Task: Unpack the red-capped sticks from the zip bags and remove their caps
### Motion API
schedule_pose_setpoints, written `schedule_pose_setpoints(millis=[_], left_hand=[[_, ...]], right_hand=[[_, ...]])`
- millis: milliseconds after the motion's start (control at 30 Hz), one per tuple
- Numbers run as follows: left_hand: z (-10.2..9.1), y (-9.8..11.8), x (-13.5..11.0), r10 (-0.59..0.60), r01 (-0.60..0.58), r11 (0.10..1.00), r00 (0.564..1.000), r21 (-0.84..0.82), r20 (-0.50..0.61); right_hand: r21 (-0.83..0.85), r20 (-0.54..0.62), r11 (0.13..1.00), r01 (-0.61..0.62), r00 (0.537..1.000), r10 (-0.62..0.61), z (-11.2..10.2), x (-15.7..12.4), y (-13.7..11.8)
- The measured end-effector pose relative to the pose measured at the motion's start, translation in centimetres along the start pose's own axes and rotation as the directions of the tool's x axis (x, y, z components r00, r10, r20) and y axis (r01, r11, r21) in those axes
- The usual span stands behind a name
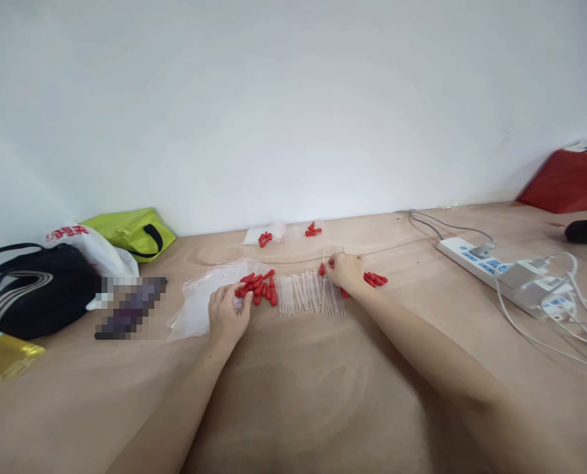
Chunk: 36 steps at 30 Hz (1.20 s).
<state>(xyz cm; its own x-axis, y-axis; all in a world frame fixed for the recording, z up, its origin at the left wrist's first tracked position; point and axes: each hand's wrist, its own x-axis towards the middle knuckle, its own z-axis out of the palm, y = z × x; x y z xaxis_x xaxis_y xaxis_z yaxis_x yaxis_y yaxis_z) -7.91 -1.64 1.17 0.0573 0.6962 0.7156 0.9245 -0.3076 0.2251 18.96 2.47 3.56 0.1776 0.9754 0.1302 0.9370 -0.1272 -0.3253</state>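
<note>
My left hand (228,312) is at the left pile of red rubber bulbs (258,287), with thumb and fingertips closed on a bulb at the pile's near edge. A row of thin clear tubes (303,293), like dropper pipettes, lies side by side in the middle. Over the right end of that row, my right hand (347,270) pinches a small red bulb (322,269); a clear tube seems to stick up from it. More red bulbs (375,280) lie to the right, partly hidden by my right wrist. Clear plastic bags (197,299) lie flat beside my left hand.
Towards the wall, two small clear bags (264,238) have red bulbs on them. A white power strip (491,270) with plugs and cables is on the right. At left are a black bag (41,286), a green pouch (130,230) and a blurred-out dark object (133,308).
</note>
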Motion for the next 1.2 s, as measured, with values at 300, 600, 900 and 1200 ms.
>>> schedule_pose_setpoints(millis=[300,600,900,1200], left_hand=[[-0.1,-0.1,-0.3,0.067,-0.067,0.997,0.998,-0.032,-0.023],[0.2,1.4,-0.4,0.186,-0.186,0.977,0.982,-0.104,-0.012],[0.6,9.0,-2.2,0.425,-0.333,0.844,0.893,-0.421,0.146],[0.4,9.3,-2.2,0.419,-0.354,0.863,0.900,-0.361,0.117]], right_hand=[[0.096,0.045,0.987,-0.131,0.991,0.127,1.1,3.6,-2.2],[0.654,-0.152,0.731,0.195,0.980,-0.126,0.6,-1.9,1.4],[0.992,0.015,0.124,0.033,0.932,-0.363,2.1,-9.9,2.5],[0.917,-0.103,0.330,0.224,0.932,-0.348,1.7,-8.9,3.6]])
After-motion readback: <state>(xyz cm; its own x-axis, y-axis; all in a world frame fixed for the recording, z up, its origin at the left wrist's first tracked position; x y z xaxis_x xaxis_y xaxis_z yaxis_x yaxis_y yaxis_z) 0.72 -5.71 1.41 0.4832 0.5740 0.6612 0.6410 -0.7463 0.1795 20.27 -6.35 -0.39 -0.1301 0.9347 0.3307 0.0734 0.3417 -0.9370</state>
